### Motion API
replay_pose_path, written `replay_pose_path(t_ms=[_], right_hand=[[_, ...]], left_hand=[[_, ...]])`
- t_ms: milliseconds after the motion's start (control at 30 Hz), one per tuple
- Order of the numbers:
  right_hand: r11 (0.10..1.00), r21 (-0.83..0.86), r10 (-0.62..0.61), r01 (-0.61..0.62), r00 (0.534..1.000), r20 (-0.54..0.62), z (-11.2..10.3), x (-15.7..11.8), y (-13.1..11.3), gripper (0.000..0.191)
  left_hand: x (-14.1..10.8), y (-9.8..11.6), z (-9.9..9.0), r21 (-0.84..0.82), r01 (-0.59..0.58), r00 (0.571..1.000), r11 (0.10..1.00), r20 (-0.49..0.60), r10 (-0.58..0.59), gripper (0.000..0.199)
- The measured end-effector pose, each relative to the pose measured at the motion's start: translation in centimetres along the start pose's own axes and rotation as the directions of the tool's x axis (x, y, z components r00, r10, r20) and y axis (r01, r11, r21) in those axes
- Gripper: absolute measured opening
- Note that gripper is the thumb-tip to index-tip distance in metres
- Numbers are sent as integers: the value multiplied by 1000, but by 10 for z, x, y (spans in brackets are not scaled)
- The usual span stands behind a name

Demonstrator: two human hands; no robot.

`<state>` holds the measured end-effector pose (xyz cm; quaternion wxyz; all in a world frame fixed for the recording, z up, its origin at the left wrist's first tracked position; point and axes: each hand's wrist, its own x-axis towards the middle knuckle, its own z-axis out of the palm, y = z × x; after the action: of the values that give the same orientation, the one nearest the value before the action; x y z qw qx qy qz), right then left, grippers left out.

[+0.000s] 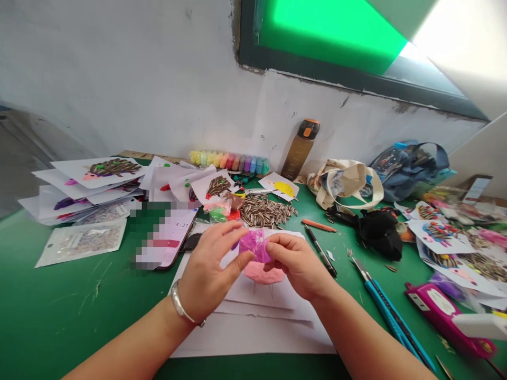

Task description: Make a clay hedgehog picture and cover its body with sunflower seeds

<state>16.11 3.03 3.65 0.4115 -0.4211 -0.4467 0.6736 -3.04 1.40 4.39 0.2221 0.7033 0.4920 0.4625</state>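
A small purple plastic packet (pixel 253 244) is held up between my two hands. My left hand (pixel 216 266) has its fingertips and thumb at the packet's left side. My right hand (pixel 297 261) pinches its right edge between thumb and fingers. Below the packet, a flat pink clay shape (pixel 264 273) lies on white paper (pixel 253 335), with thin drawn lines under it. Part of the pink shape is hidden by the packet and my fingers. Just beyond my hands lies a heap of striped sunflower seeds (pixel 265 212).
Stacked paper pictures (pixel 95 174) and a phone (pixel 168 240) lie left. A bottle (pixel 301 150) and a row of coloured clay (pixel 229 162) stand by the wall. Rightward are a pen (pixel 320 251), a blue-handled cutter (pixel 392 311), a magenta device (pixel 447 316) and bags (pixel 346 184).
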Motion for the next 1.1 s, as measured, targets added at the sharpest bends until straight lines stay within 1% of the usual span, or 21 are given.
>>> replay_pose_path(t_ms=[33, 67, 100, 167, 267, 400, 467, 567, 700, 867, 967, 1100], right_hand=[[1000, -12, -11, 11, 1000, -6, 3, -1, 1, 21], [1000, -16, -8, 8, 1000, 2, 6, -1, 1, 21], [1000, -11, 4, -4, 1000, 18, 9, -2, 2, 22], [1000, 4, 29, -30, 998, 56, 13, -3, 4, 23], [999, -22, 27, -26, 998, 62, 15, -4, 5, 26], [992, -123, 3, 2, 999, 36, 15, -5, 3, 30], [988, -156, 4, 0, 1000, 29, 15, -6, 2, 30], [980, -198, -10, 14, 1000, 24, 16, -8, 2, 28], [950, -295, -108, 105, 994, 5, 17, -8, -1, 25], [915, -378, -150, 142, 989, 9, 17, -9, -5, 21], [867, -475, -165, 152, 986, 15, 16, -9, -6, 19], [754, -634, -240, 174, 971, -20, 16, -11, -8, 17]], left_hand=[[-2, 2, 1, -3, -31, 998, 1000, 61, 31, 32], [-4, 4, 2, -19, -38, 994, 999, 107, 40, 31], [-6, 6, 3, -33, -16, 989, 999, 146, 20, 29], [-6, 8, 6, -57, 60, 981, 997, 188, -48, 25], [-5, 10, 8, -94, 159, 967, 983, 215, -136, 19], [-4, 10, 9, -144, 261, 948, 954, 223, -226, 17], [-4, 10, 9, -163, 291, 942, 943, 222, -253, 17], [-4, 10, 9, -163, 303, 941, 939, 208, -267, 16], [-3, 11, 7, -136, 292, 946, 947, 186, -265, 17], [-3, 10, 7, -171, 314, 936, 934, 222, -274, 21], [-2, 9, 7, -192, 320, 935, 928, 221, -277, 20], [-2, 8, 7, -201, 303, 946, 931, 180, -269, 19]])
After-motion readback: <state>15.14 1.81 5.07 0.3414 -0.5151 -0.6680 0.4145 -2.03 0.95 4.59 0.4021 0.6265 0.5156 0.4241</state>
